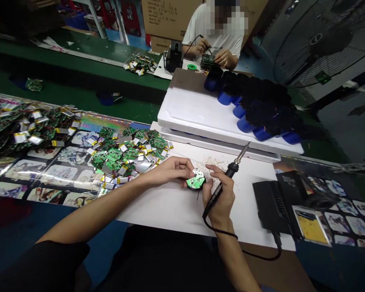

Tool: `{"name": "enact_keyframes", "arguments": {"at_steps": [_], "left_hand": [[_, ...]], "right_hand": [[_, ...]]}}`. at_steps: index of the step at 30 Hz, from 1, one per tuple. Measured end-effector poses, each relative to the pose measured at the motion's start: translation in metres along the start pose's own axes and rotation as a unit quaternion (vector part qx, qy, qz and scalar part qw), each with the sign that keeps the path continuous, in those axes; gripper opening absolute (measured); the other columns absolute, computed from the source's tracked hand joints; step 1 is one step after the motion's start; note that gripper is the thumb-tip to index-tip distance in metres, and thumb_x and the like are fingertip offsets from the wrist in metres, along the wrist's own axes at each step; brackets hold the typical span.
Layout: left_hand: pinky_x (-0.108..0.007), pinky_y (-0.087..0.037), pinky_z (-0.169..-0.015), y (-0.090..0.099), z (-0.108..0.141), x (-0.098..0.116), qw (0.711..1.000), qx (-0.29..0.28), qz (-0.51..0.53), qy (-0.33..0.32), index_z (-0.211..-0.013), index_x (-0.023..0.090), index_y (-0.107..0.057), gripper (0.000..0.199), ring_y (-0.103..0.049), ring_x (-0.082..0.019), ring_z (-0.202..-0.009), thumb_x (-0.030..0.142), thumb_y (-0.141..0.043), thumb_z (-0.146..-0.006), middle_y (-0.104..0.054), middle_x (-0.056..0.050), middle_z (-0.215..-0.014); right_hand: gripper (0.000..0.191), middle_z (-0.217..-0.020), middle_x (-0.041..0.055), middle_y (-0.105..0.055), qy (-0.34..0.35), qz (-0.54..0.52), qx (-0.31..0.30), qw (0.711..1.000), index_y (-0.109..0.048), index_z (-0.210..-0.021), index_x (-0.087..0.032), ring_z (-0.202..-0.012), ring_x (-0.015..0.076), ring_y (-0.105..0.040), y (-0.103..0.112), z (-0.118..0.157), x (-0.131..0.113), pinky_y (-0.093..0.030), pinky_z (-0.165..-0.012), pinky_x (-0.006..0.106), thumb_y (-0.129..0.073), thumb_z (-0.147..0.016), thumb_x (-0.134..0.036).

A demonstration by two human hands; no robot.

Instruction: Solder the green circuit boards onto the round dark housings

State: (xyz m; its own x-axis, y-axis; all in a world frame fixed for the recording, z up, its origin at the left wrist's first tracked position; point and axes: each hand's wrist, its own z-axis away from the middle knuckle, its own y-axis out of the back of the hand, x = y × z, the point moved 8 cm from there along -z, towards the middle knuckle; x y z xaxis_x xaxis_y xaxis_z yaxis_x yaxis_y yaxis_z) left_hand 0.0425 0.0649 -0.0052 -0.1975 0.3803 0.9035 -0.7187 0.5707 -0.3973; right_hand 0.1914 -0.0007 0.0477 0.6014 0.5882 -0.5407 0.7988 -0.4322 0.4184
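Observation:
A green circuit board (196, 180) is pinched at its left edge by the fingers of my left hand (176, 171), above the white work surface (167, 209). My right hand (220, 194) is wrapped round a black soldering iron (225, 182), whose metal tip points up and away from the board. The fingers of my right hand are close to the board's right side; whether they touch it I cannot tell. Thin dark wire hangs below the board. Small crumbs (214, 162) lie just beyond my hands. The iron's cord passes over my right wrist.
Piles of green boards with silver battery packs (130, 152) lie to the left. White foam trays (194, 109) bearing blue cups (245, 125) stand ahead. At the right are a black box (272, 207) and a yellow item in a clear bag (312, 227). A person works opposite.

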Motion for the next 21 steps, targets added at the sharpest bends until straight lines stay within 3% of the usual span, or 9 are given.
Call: {"name": "enact_keyframes", "arguments": {"at_steps": [4, 8, 12, 15, 17, 19, 21], "left_hand": [[-0.024, -0.055, -0.063, -0.001, -0.001, -0.002, 1.000, 0.015, 0.018, 0.008, -0.087, 0.014, -0.066, 0.046, -0.068, -0.011, -0.059, 0.048, -0.095, -0.077, -0.070, 0.000, -0.073], [-0.022, -0.052, -0.062, -0.003, 0.000, 0.001, 0.999, 0.003, -0.031, -0.010, -0.091, 0.013, -0.069, 0.046, -0.065, -0.011, -0.062, 0.051, -0.092, -0.080, -0.070, -0.001, -0.075], [-0.029, -0.057, -0.080, 0.000, 0.003, 0.013, 0.987, 0.003, -0.135, -0.081, -0.102, 0.014, -0.075, 0.033, -0.071, -0.017, -0.085, 0.046, -0.078, -0.095, -0.076, -0.008, -0.094], [-0.038, -0.052, -0.106, -0.001, 0.008, 0.023, 0.933, 0.021, -0.324, -0.158, -0.121, 0.019, -0.074, 0.026, -0.067, -0.025, -0.118, 0.031, -0.071, -0.098, -0.072, -0.011, -0.123], [-0.044, -0.046, -0.116, -0.007, 0.010, 0.018, 0.883, 0.015, -0.436, -0.175, -0.136, 0.023, -0.068, 0.048, -0.058, -0.030, -0.134, 0.027, -0.079, -0.089, -0.064, -0.013, -0.137], [-0.050, -0.046, -0.116, -0.014, 0.007, 0.005, 0.850, 0.010, -0.501, -0.163, -0.146, 0.024, -0.061, 0.074, -0.055, -0.036, -0.136, 0.034, -0.091, -0.079, -0.059, -0.015, -0.141], [-0.053, -0.049, -0.112, -0.017, 0.003, -0.006, 0.834, 0.033, -0.529, -0.151, -0.147, 0.023, -0.058, 0.083, -0.057, -0.039, -0.130, 0.045, -0.095, -0.076, -0.059, -0.017, -0.137]], "right_hand": [[0.049, -0.134, 0.0164, -0.073, 0.007, -0.089, -0.064, 0.994, -0.050, -0.132, -0.025, -0.127, 0.0290, -0.073, -0.004, 0.000, -0.012, -0.064, -0.102, 0.057, -0.069, -0.090, -0.010], [0.057, -0.135, 0.0155, -0.073, 0.031, -0.058, -0.097, 0.993, -0.053, -0.135, -0.028, -0.127, 0.0290, -0.074, -0.004, 0.002, -0.018, -0.065, -0.103, 0.056, -0.082, -0.087, -0.012], [0.060, -0.135, 0.0156, -0.073, 0.022, -0.068, -0.103, 0.992, -0.054, -0.137, -0.026, -0.126, 0.0272, -0.075, 0.005, 0.000, -0.013, -0.068, -0.101, 0.050, -0.082, -0.087, -0.009], [0.060, -0.132, 0.0148, -0.074, 0.008, -0.064, -0.072, 0.995, -0.055, -0.135, -0.025, -0.125, 0.0271, -0.075, 0.021, -0.001, -0.004, -0.067, -0.102, 0.051, -0.084, -0.085, -0.008], [0.059, -0.131, 0.0140, -0.074, -0.008, -0.049, -0.055, 0.997, -0.055, -0.133, -0.025, -0.124, 0.0275, -0.075, 0.031, 0.001, 0.005, -0.065, -0.104, 0.053, -0.085, -0.084, -0.009], [0.058, -0.131, 0.0140, -0.073, -0.026, -0.032, -0.052, 0.998, -0.055, -0.132, -0.025, -0.125, 0.0277, -0.075, 0.036, 0.008, 0.014, -0.065, -0.104, 0.054, -0.085, -0.085, -0.011], [0.056, -0.132, 0.0149, -0.073, -0.033, -0.013, -0.061, 0.998, -0.055, -0.133, -0.024, -0.126, 0.0274, -0.074, 0.038, 0.016, 0.020, -0.065, -0.104, 0.052, -0.083, -0.086, -0.011]]}}
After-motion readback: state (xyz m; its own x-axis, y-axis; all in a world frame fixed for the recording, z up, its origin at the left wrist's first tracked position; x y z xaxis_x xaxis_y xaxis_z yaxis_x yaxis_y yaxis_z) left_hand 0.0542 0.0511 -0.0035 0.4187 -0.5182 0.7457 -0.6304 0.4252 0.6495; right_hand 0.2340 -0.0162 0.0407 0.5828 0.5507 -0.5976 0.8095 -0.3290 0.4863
